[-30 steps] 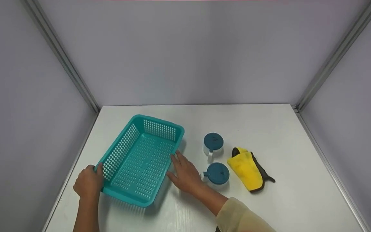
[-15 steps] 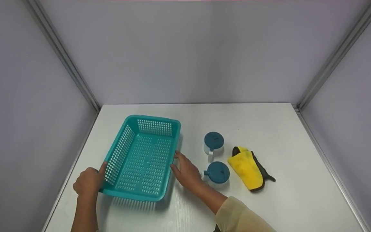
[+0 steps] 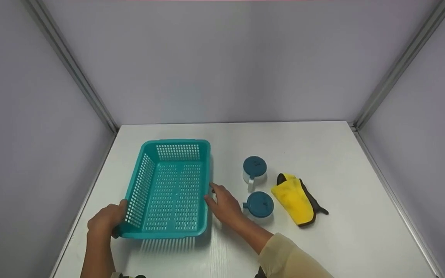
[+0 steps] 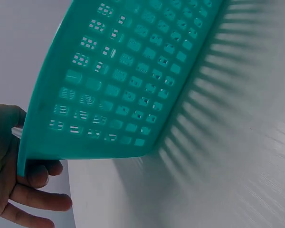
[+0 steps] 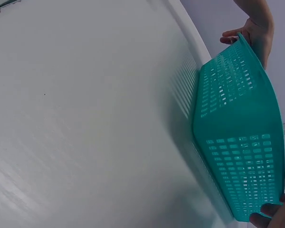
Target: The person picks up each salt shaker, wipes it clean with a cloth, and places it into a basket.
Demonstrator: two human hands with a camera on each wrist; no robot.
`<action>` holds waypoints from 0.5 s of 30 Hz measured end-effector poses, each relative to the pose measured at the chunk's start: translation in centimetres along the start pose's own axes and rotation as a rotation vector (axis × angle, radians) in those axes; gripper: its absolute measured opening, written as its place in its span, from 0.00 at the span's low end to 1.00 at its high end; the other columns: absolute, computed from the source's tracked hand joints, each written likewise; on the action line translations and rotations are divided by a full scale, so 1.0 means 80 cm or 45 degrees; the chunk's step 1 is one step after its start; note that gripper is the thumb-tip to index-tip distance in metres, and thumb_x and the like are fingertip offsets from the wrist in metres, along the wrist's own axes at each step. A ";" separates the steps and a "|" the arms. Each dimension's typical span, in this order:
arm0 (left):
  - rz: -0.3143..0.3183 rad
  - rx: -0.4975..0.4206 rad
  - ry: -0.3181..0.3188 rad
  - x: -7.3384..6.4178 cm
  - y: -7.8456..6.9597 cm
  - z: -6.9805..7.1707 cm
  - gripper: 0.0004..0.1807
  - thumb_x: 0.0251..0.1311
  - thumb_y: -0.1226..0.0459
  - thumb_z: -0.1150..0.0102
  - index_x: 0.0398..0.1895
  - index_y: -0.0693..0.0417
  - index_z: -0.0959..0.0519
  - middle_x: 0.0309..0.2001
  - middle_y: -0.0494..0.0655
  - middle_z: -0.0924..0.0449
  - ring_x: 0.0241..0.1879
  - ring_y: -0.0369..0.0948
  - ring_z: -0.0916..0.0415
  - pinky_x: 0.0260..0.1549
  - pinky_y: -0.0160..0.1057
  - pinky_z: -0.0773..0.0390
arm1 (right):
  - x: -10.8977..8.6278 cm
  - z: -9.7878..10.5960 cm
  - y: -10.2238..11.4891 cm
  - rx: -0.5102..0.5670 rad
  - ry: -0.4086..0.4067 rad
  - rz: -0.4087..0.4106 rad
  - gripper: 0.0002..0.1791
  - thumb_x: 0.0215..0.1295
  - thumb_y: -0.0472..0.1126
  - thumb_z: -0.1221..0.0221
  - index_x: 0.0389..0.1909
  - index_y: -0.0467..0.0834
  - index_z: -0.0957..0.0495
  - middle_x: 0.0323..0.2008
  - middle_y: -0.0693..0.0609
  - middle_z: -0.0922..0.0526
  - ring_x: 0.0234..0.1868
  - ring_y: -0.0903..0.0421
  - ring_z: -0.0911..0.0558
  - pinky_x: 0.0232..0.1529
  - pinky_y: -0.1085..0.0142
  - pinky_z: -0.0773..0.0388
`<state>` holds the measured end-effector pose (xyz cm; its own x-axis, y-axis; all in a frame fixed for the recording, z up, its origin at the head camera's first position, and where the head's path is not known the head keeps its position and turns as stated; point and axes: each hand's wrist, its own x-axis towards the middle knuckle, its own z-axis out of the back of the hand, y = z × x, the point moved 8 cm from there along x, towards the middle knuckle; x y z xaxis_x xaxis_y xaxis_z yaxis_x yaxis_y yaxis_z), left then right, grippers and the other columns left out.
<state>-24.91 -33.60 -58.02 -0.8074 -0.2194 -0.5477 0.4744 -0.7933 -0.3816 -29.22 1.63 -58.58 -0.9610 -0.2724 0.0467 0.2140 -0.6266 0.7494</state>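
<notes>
The basket [image 3: 170, 189] between the left hand [image 3: 104, 221] and the right hand [image 3: 224, 204] looks like moulded teal plastic, smooth with a slight sheen, its walls and floor pierced by rows of small slots. The desk [image 3: 323, 154] under both hands is white and smooth, with a faint streaked grain and a soft gloss. Just past the right hand, two lidded cups [image 3: 259, 204] have matt dark-teal plastic lids. Beyond them, the cloth [image 3: 294, 199] is soft, fuzzy yellow fabric backed with dark fabric.
</notes>
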 end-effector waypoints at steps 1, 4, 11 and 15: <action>0.004 -0.008 0.020 0.000 -0.001 -0.001 0.46 0.72 0.42 0.83 0.52 0.78 0.28 0.24 0.58 0.19 0.23 0.49 0.19 0.22 0.44 0.24 | -0.001 -0.002 0.000 0.024 0.015 -0.008 0.34 0.74 0.56 0.51 0.73 0.42 0.40 0.51 0.49 0.21 0.51 0.53 0.20 0.49 0.57 0.20; 0.016 -0.009 0.008 0.004 -0.004 -0.002 0.49 0.71 0.39 0.84 0.51 0.77 0.27 0.26 0.58 0.19 0.26 0.50 0.19 0.25 0.45 0.25 | -0.003 -0.008 -0.002 0.094 0.067 -0.030 0.38 0.73 0.57 0.48 0.75 0.40 0.45 0.34 0.54 0.22 0.34 0.60 0.23 0.34 0.64 0.24; -0.122 -0.035 -0.351 0.026 -0.020 0.001 0.47 0.72 0.36 0.77 0.62 0.72 0.32 0.51 0.72 0.22 0.46 0.65 0.21 0.40 0.61 0.20 | -0.003 -0.021 -0.008 0.417 0.156 -0.072 0.40 0.73 0.50 0.45 0.77 0.42 0.51 0.25 0.54 0.22 0.24 0.61 0.25 0.25 0.69 0.26; -0.210 -0.118 -0.405 0.039 -0.029 -0.012 0.41 0.75 0.41 0.74 0.69 0.70 0.41 0.57 0.72 0.26 0.51 0.65 0.23 0.44 0.64 0.21 | -0.003 -0.025 -0.009 0.522 0.187 -0.083 0.38 0.74 0.46 0.47 0.78 0.42 0.54 0.24 0.53 0.21 0.21 0.58 0.24 0.22 0.69 0.27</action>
<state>-28.15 -31.92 -59.55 -0.9374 -0.2701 -0.2197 0.3467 -0.7813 -0.5189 -28.82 0.66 -60.48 -0.9287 -0.3617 -0.0815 0.0383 -0.3122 0.9493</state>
